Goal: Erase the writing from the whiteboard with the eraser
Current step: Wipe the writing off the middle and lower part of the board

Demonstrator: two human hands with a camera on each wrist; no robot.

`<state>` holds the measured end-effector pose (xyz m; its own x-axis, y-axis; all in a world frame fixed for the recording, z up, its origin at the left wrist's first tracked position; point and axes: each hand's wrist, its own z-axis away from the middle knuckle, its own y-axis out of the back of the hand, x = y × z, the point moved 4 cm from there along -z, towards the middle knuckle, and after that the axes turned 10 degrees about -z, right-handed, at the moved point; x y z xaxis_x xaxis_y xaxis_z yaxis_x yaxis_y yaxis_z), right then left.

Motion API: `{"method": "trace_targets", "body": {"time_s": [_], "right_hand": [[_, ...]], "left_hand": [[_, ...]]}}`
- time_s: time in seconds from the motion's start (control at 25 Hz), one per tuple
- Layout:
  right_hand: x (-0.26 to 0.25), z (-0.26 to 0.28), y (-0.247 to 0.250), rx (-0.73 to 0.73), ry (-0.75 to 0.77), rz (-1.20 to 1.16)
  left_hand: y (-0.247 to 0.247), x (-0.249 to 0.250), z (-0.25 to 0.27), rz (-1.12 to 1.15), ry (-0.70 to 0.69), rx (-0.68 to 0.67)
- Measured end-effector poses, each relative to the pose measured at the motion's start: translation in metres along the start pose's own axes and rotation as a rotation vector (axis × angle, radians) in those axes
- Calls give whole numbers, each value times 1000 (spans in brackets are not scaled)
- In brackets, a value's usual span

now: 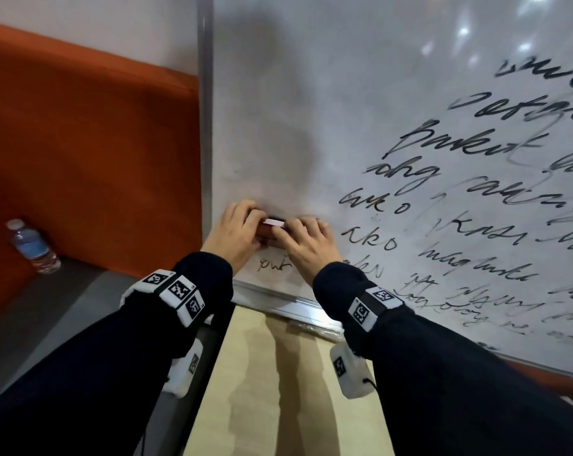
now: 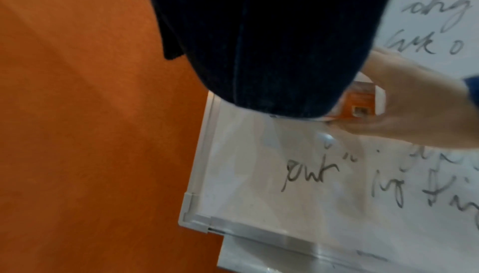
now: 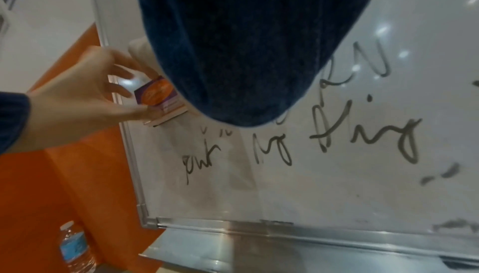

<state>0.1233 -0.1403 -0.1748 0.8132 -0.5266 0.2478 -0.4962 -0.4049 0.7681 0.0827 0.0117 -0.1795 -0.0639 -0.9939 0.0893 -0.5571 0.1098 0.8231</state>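
Orange wall (image 1: 91, 153) flanks the whiteboard (image 1: 344, 93); lower centre, left hand (image 1: 235, 232) and right hand (image 1: 306, 243) both grip the eraser (image 1: 273, 225), long axis horizontal against the board.

Your eraser (image 1: 273, 225) is mostly buried under both hands in the head view — only a thin strip shows between them. In each wrist view your own dark sleeve (image 2: 272, 41) blocks the hand that carries the camera, so you cannot see its fingers there. The eraser's label is too blurred to read. The writing (image 1: 475, 199) runs off the right edge of the whiteboard (image 1: 311, 93) picture, and its lower lines are smeared past reading. The water bottle (image 3: 75, 248) is cut off at the bottom edge.
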Motion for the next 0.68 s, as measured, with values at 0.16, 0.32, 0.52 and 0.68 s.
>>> {"method": "trace_targets", "body": {"time_s": [0.16,0.32,0.52,0.68], "right_hand": [[-3,23,-12,-56,51,-22],[1,31,-24,-109,171,-28],[-11,25,-33,-56,50,-44],[-11,38,-31,-165,165,-49]], "left_hand": [[21,-41,-1,44,485,84],[15,-65,-6,505,845,-137],[10,-87,-6,487,779,-167],[12,-84,-4,549,794,-158]]}}
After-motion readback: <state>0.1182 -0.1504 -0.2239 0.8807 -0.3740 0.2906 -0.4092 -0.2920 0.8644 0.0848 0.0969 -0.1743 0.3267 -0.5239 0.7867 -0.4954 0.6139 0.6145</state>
